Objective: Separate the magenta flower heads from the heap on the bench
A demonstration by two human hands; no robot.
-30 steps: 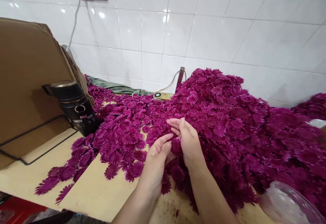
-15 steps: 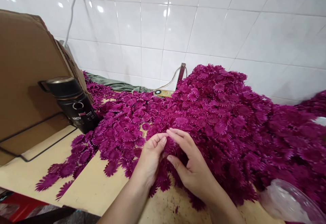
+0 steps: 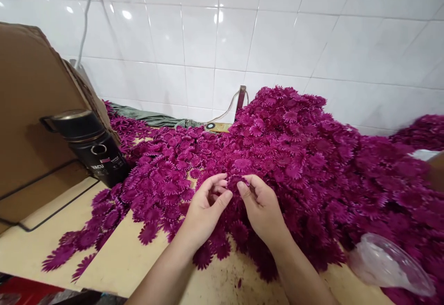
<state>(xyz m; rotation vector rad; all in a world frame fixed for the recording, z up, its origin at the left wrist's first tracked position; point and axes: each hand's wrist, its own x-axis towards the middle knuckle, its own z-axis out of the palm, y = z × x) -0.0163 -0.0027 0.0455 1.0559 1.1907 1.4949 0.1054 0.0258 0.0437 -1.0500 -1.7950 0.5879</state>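
Note:
Between my hands is a purple artificial flower (image 3: 236,183) with a fringed edge. My right hand (image 3: 262,205) pinches it between thumb and fingers. My left hand (image 3: 206,205) is beside it on the left, thumb and curled fingers apart, with nothing visible in them. Below and behind both hands spreads a big heap of similar purple flowers (image 3: 291,143), some flat and some overlapping.
A black vacuum flask (image 3: 93,145) stands at left against a cardboard box (image 3: 31,97). At lower right lies a clear plastic container (image 3: 391,263) with whitish contents. White tiled wall (image 3: 194,27) rises behind the wooden table (image 3: 114,259). Green cloth (image 3: 149,116) lies along the wall.
My left thumb and fingers have come apart from the flower. My right hand has closed on it, its thumb now on top. The view has shifted slightly to the right.

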